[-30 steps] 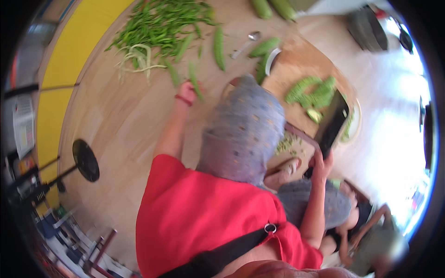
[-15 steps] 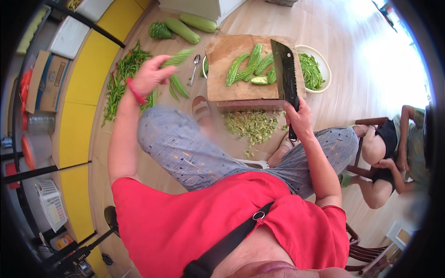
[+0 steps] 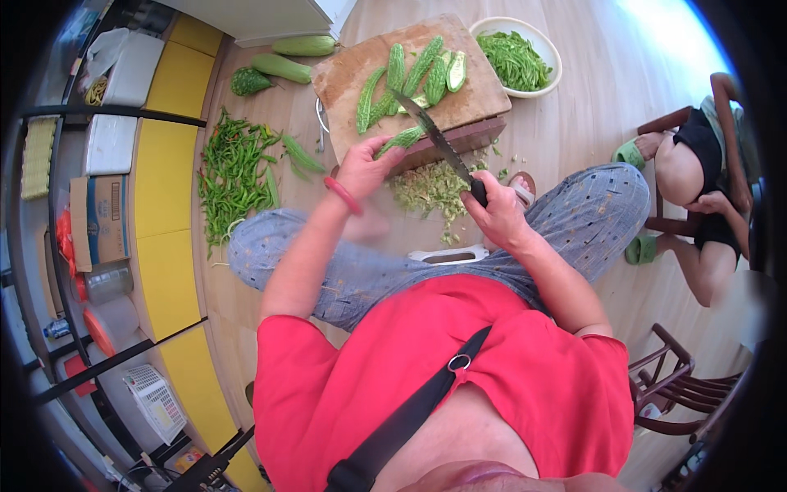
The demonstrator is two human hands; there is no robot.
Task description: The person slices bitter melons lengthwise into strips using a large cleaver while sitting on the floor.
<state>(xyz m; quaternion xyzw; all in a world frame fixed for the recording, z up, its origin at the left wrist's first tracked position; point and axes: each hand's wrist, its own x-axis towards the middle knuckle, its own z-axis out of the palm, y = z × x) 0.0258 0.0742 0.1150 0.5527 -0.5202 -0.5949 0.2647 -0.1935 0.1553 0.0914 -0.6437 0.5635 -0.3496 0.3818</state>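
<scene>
My left hand [image 3: 363, 170], with a red bracelet at the wrist, grips a green bitter melon [image 3: 400, 141] at the near edge of the cutting board. In my right hand [image 3: 498, 215] is the black handle of a cleaver [image 3: 443, 148]. Its dark blade slants up and left over the board, close by the held melon's far end; whether they touch I cannot tell. Several bitter melons [image 3: 422, 66] lie on the wooden cutting board [image 3: 340, 78], at least one cut lengthwise with its pale inside showing. Pale green scraps [image 3: 430, 190] cover the floor below the board.
A white bowl [image 3: 558, 75] of thin green strips [image 3: 512, 61] stands beyond the board's right corner. Left on the floor are piled chillies [image 3: 234, 168], bitter melons [image 3: 302, 156], pale green squashes [image 3: 281, 67] and a bumpy dark gourd [image 3: 248, 80]. Yellow-fronted shelving [image 3: 168, 176] lines the left; a person [image 3: 680, 168] sits right.
My left hand has brought the bitter melon from over the floor pile rightward to the board's near edge. The cleaver has tilted over to the left, its blade now across the near part of the board.
</scene>
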